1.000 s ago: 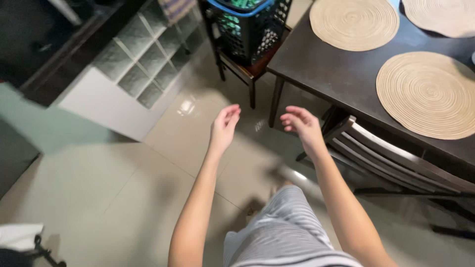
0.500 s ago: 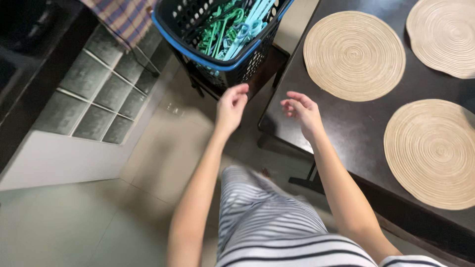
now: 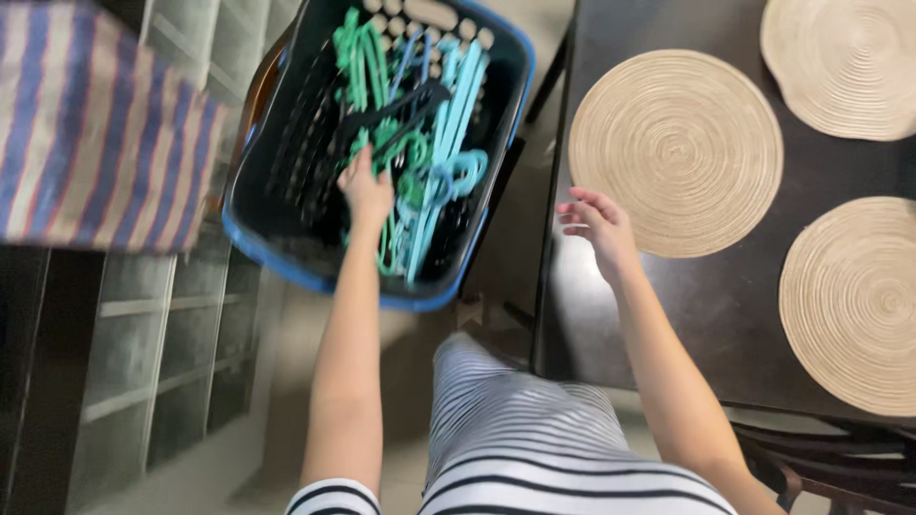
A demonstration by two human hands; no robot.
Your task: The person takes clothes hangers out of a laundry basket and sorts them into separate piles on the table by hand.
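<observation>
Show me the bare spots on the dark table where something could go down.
On the dark table, a bare strip runs along the near-left edge, under the right hand, beside the nearest round mat. A narrower gap lies between that mat and the right mat. The basket is crowded with hangers, where the left hand reaches.

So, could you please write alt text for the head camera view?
The person's left hand reaches into a black plastic basket with a blue rim, among green and blue plastic hangers. The open right hand hovers over a dark wooden table beside round woven placemats.
</observation>
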